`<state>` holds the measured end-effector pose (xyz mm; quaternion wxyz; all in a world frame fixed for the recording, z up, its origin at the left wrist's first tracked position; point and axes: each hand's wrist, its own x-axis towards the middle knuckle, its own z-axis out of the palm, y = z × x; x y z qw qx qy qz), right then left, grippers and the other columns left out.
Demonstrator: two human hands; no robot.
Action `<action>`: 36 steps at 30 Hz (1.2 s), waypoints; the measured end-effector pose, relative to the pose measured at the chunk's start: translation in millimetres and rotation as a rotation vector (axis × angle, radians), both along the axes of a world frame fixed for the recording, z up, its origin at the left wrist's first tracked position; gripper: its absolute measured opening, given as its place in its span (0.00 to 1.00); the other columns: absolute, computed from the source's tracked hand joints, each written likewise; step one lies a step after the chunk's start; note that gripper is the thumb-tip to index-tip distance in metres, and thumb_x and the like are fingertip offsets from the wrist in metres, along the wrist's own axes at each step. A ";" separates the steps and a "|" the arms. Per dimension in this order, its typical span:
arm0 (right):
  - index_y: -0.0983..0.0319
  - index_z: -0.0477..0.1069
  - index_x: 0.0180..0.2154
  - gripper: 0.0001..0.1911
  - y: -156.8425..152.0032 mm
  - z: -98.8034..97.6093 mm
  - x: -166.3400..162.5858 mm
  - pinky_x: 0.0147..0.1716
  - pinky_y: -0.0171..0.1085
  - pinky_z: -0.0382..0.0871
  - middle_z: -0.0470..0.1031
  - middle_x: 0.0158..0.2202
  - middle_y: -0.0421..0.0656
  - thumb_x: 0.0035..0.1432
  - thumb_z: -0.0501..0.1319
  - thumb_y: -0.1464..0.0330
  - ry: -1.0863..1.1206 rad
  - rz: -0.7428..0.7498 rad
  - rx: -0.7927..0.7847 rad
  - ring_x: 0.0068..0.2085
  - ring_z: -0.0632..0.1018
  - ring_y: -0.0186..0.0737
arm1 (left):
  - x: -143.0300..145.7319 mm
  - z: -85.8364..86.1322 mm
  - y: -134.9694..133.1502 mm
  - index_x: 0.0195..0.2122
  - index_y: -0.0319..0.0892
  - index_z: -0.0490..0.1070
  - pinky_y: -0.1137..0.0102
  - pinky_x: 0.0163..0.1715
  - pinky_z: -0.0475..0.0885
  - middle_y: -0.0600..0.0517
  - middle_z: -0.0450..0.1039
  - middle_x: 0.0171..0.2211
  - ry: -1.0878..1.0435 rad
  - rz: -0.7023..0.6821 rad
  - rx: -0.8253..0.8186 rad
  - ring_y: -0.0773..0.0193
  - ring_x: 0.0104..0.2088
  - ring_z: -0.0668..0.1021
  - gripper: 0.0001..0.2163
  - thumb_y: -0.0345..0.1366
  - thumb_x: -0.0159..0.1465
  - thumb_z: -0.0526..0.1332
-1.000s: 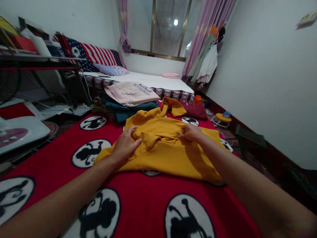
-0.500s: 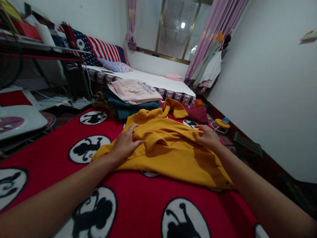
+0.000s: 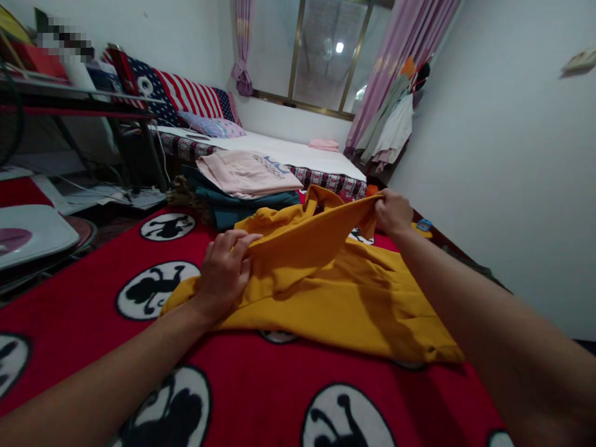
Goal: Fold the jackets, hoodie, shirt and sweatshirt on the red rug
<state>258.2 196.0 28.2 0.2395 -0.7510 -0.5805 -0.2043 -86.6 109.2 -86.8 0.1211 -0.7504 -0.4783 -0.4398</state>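
The right hand (image 3: 393, 211) is closed at the fingers, and it clamps one edge of the yellow garment (image 3: 298, 261), raised above the rest of the cloth. The left hand (image 3: 225, 264) has its fingers bent and near together, touching the same garment at its left part; whether it pinches the cloth or only presses on it, I cannot tell. Probably the left hand serves as an anchor, so that the layer between the two hands becomes tight and does not slide when the right hand lifts it. The garment lies across the red blanket (image 3: 261, 397), in front of the person, perhaps because here the cloth can be spread wide. Just behind, to the left, a pale pink garment (image 3: 242, 174) rests on teal cloth (image 3: 233, 214), stacked and flat, seemingly put aside to leave room for the hands. Farther away stands the bed (image 3: 284, 149).
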 end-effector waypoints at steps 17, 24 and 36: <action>0.54 0.74 0.40 0.12 -140.4 -22.3 44.4 0.52 0.52 0.68 0.77 0.48 0.44 0.59 0.54 0.69 0.100 0.547 0.372 0.50 0.76 0.49 | 13.5 -12.2 -7.2 0.58 0.47 0.69 0.42 0.63 0.43 0.46 0.49 0.69 0.399 -0.129 -0.239 0.39 0.68 0.45 0.26 0.55 0.63 0.56; 0.53 0.69 0.50 0.27 -215.3 -113.0 74.7 0.58 0.55 0.63 0.66 0.58 0.47 0.46 0.56 0.75 0.037 0.487 -0.071 0.59 0.68 0.52 | 9.4 -5.7 1.2 0.60 0.42 0.61 0.55 0.59 0.62 0.42 0.56 0.65 0.100 -0.109 -0.258 0.49 0.61 0.65 0.26 0.36 0.59 0.61; 0.57 0.75 0.27 0.15 -209.4 -97.7 104.4 0.49 0.47 0.70 0.73 0.48 0.46 0.40 0.54 0.78 0.118 0.493 0.009 0.49 0.75 0.48 | -38.6 31.9 -5.4 0.32 0.48 0.76 0.68 0.37 0.69 0.49 0.73 0.36 0.230 -0.273 -0.259 0.58 0.38 0.75 0.12 0.32 0.55 0.53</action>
